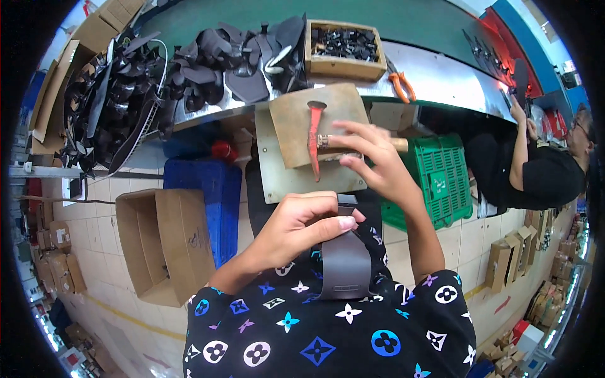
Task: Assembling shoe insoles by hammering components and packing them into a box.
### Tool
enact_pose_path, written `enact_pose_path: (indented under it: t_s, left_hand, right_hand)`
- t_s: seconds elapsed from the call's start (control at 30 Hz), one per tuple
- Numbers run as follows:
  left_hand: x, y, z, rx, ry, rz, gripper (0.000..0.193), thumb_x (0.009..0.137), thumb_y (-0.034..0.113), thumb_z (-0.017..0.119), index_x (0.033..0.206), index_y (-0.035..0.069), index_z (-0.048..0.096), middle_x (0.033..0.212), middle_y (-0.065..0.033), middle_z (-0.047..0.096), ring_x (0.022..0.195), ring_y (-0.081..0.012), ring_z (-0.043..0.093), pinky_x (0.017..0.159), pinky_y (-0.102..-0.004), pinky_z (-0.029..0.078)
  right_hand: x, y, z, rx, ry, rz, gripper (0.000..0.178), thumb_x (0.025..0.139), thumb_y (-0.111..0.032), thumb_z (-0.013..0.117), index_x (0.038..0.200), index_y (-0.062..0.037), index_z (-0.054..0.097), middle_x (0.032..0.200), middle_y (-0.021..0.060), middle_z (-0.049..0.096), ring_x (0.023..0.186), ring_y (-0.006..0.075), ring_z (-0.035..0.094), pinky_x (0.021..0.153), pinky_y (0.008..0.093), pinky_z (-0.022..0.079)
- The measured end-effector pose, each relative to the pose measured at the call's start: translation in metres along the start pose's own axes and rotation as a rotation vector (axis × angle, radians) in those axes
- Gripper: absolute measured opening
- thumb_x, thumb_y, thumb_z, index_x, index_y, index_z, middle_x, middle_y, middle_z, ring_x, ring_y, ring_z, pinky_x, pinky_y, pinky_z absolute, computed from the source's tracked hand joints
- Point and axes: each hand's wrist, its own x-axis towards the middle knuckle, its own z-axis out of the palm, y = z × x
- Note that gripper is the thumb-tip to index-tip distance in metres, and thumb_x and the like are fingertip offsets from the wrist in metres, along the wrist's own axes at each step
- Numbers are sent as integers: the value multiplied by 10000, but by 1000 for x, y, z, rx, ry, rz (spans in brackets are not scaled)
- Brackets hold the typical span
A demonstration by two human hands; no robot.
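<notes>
My left hand (296, 225) is closed around a dark grey, curved shoe sole (346, 264), held close to my body with its wide end hanging down. The part inside my fingers is mostly hidden. My right hand (372, 154) is over the hammer, fingers spread and bent, slightly blurred. A hammer with a red head (314, 135) and a wooden handle (399, 144) lies on a tan block (290, 120). My right hand covers part of the handle; whether it touches the wood I cannot tell. Beneath the block is a pale board (271, 183).
Dark shoe soles with heels (214, 63) are heaped along the bench (435, 69), beside a full basket (151, 123). Behind the block stand a wooden box (345, 69) of small black parts and orange-handled pliers (401, 87). A green crate (435, 183) is right; a co-worker (542, 157) sits beyond.
</notes>
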Motion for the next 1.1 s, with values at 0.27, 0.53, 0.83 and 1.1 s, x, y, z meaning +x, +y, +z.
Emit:
enact_pose_path:
  t_s: [0.27,0.53,0.83,1.1]
  left_hand:
    - [-15,3,24,-275,-152,-173,275,996,185,537,1038,-56,661,971,-99,676,939,-159,626,868,-279,476]
    - [-30,-8,36,-298,-212,-242,326,1027,242,452,1133,-41,575,1110,-108,612,1054,-183,570,940,-308,436]
    - [0,11,15,357,-156,-78,362,1024,249,421,1093,-87,539,1091,-213,570,1049,-322,553,932,-374,422]
    - [54,3,18,547,-313,-121,370,1012,250,361,1104,-70,524,1047,-245,590,1006,-382,574,886,-420,448]
  right_hand:
    - [-31,-68,7,1372,-16,59,517,937,-503,568,972,9,635,1008,170,637,951,272,597,864,407,468]
    - [-40,-67,12,1493,-105,-68,384,938,-353,617,1083,2,625,1200,160,599,965,180,589,836,296,475]
    - [-32,-63,2,1081,66,109,215,832,-129,636,1001,-5,685,1046,165,717,1077,227,652,1075,408,327]
    - [-40,-34,2,1103,314,281,225,830,-198,635,887,16,668,990,214,717,993,268,684,1076,423,344]
